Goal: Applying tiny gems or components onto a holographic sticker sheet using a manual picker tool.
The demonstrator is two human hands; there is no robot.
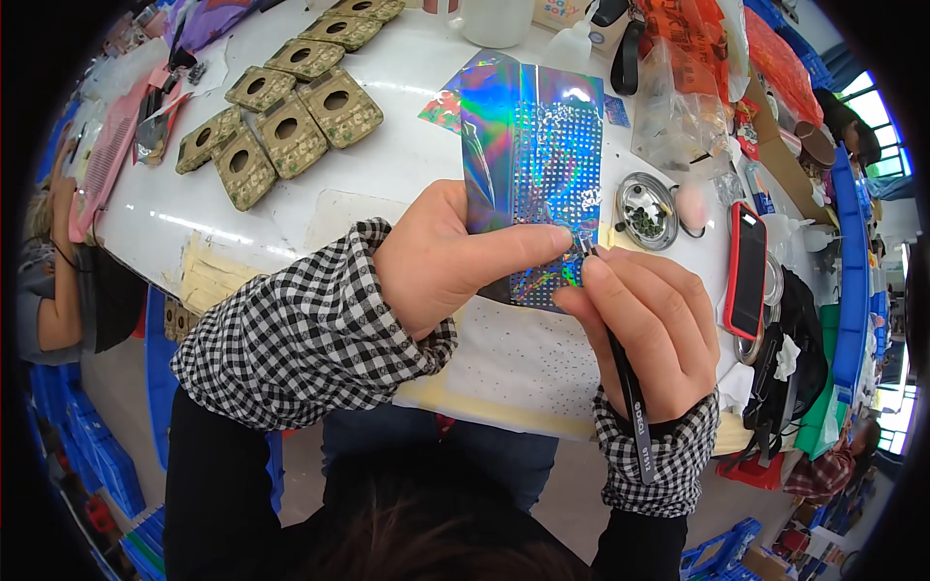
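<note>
Gripping holographic packet [533, 169] in left hand [431, 250], pinching black tweezers [630, 395] in right hand [661, 315] (seemingly picking at dots [560, 145]). Next, steady the tips [586, 242].

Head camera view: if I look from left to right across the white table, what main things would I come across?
Camouflage pieces with round holes → shiny rainbow bag → round dish with dark bits → phone in a red case.

Dish [642, 181] right of packet [557, 145] — phone [747, 276] farther right.
</note>
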